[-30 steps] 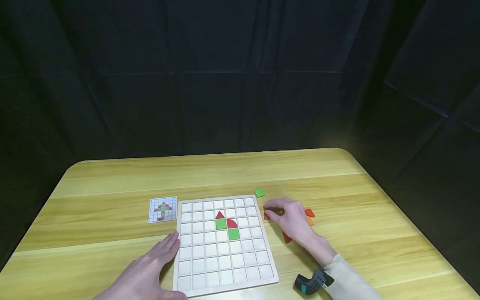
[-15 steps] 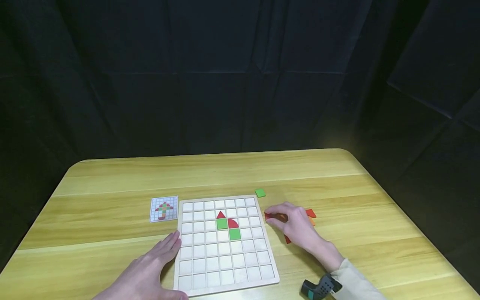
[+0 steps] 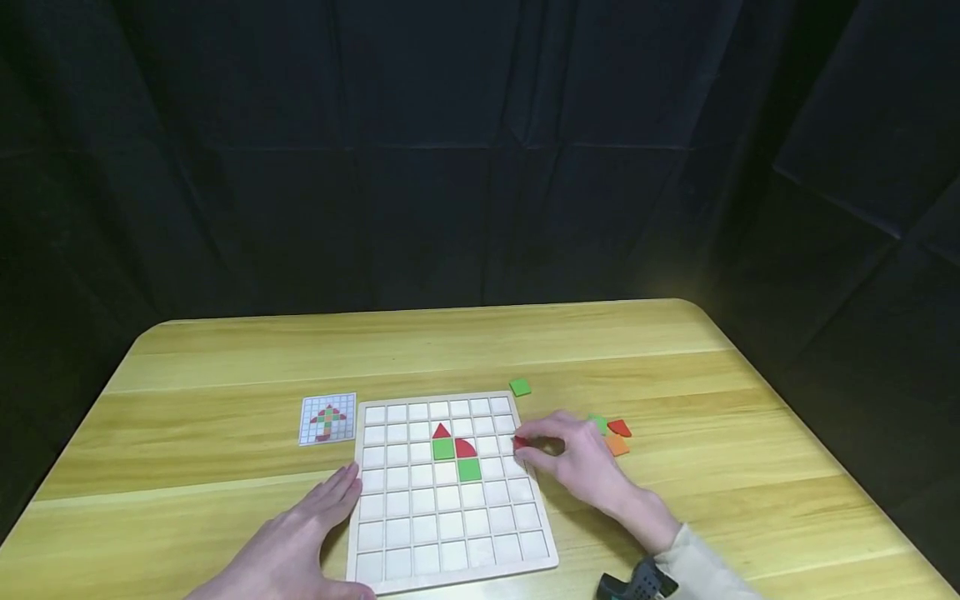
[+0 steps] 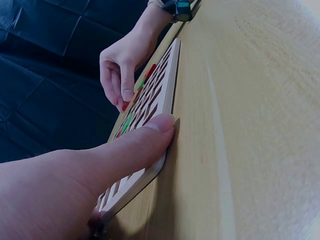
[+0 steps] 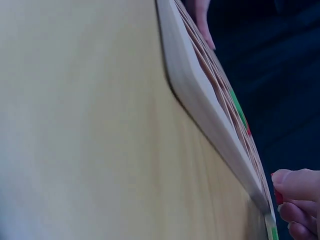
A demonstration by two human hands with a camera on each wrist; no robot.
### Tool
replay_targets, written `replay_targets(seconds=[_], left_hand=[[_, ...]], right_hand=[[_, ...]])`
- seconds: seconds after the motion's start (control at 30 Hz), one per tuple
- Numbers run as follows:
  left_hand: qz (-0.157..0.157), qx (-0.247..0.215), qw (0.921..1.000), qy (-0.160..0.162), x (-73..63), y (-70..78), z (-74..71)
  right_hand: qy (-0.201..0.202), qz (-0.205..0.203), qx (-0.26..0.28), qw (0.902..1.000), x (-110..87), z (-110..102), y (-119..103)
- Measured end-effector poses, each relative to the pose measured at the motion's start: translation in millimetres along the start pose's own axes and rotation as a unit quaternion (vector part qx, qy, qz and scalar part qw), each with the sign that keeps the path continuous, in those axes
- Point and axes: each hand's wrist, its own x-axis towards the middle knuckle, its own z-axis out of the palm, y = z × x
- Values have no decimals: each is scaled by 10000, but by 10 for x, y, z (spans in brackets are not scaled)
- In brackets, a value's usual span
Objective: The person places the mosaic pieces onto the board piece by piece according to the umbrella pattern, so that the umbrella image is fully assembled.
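My right hand [image 3: 581, 462] pinches a small red tile [image 3: 519, 443] between thumb and fingertips, at the right rim of the white gridded board [image 3: 465, 577]. The red tile [image 5: 278, 196] shows under the thumb in the right wrist view; its full outline is hidden. My left hand [image 3: 300, 533] rests along the board's left side with fingers straight, and its thumb [image 4: 150, 135] touches the near rim in the left wrist view. On the board lie a red triangle [image 3: 441, 431], a red quarter-circle [image 3: 465, 448] and two green squares, one upper [image 3: 443, 449] and one lower [image 3: 468, 470].
A printed pattern card [image 3: 312, 435] lies left of the board on the wooden table [image 3: 172, 417]. One loose green square [image 3: 520, 387] sits beyond the board's far right corner. Right of my hand are a green tile [image 3: 597, 422], a red tile [image 3: 619, 427] and an orange tile [image 3: 617, 446].
My right hand has carried the red tile leftward from the table to the board's right rim, uncovering green and orange tiles behind it. My left hand has stayed in place.
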Motion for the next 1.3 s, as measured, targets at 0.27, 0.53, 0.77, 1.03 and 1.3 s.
replay_targets(seconds=[0.27,0.53,0.77,1.03,1.3], left_hand=[[44,68,10000,-7,4,-13,17],[36,75,10000,-8,6,-18,19],[59,135,9999,45,6,-16,19],[76,140,9999,45,7,-12,21],[59,148,9999,51,4,-9,22]], right_hand=[[-306,-396,167,9986,-30,136,-164],[-442,-396,234,9980,-57,210,-215],[-417,-512,298,9974,-61,251,-224],[-501,-413,347,9973,-61,246,-252],[-576,-467,506,9960,-59,244,-246]])
